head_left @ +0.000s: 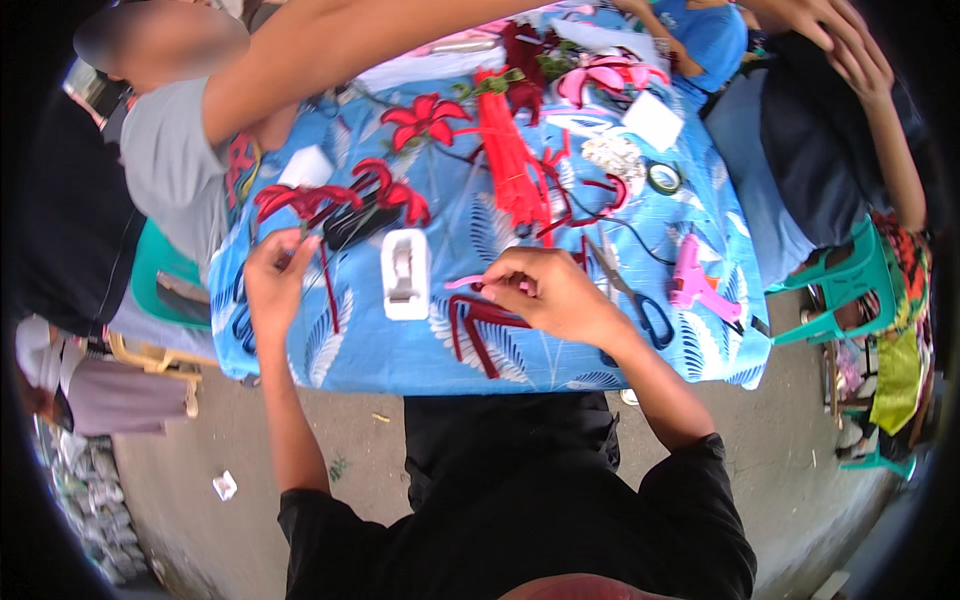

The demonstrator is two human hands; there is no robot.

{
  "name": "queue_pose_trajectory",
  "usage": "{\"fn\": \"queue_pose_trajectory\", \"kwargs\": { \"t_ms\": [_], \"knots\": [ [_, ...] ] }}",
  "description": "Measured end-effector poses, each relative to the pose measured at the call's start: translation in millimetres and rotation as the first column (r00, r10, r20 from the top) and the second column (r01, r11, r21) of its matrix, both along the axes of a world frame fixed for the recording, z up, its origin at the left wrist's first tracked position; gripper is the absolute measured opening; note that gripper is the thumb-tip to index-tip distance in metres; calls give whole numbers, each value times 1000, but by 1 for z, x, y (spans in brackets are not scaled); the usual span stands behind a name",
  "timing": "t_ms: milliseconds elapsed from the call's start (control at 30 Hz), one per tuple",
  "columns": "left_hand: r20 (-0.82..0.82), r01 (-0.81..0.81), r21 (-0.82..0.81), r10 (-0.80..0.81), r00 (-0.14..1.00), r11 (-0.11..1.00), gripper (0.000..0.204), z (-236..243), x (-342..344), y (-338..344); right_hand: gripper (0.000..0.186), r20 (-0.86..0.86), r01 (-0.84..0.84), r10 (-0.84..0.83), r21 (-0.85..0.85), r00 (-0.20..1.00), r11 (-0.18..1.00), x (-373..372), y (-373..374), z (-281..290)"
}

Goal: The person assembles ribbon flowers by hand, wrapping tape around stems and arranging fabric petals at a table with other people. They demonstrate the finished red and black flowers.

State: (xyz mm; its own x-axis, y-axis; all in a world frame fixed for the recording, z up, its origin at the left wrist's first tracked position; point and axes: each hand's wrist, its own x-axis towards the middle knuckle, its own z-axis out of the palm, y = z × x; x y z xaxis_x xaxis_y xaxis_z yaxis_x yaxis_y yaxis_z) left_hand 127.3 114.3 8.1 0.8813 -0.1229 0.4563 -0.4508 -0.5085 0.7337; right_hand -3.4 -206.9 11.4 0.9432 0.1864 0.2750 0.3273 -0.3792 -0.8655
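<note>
Closest in, the right hand (548, 290) curls over the near part of the table, its fingers pinching a pink strip (470, 283) at one end, with bent dark red strips (478, 325) lying just under it on the blue patterned tablecloth (400, 350). The left hand (272, 275) sits well apart to the left, fingertips closed on a thin dark red stem (328, 290) that runs down toward the table edge; its top meets a red flower (300, 200). Between the hands lies a white tape dispenser (405, 272). To the right, scissors (630, 295) and a pink glue gun (695, 285). Further back, a bundle of red strips (510, 160), another red flower (428, 117), a pink flower (610, 75) and a roll of green tape (664, 178). Beyond, another person's bare arm (340, 45) reaches across the far side.
</note>
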Motion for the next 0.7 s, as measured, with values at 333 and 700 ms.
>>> {"fn": "queue_pose_trajectory", "kwargs": {
  "t_ms": [333, 700],
  "knots": [
    [-324, -19, -171, -38, 945, 985, 24, -15, 16, -4, 14, 190, 13, 32, -231, 981, 973, -19, -50, 62],
    [-220, 50, -176, -89, 971, 983, 21, -36, 13, -2, 13, 400, 537, -383, -411, 833, 737, 108, -186, 66]
  ]
}}
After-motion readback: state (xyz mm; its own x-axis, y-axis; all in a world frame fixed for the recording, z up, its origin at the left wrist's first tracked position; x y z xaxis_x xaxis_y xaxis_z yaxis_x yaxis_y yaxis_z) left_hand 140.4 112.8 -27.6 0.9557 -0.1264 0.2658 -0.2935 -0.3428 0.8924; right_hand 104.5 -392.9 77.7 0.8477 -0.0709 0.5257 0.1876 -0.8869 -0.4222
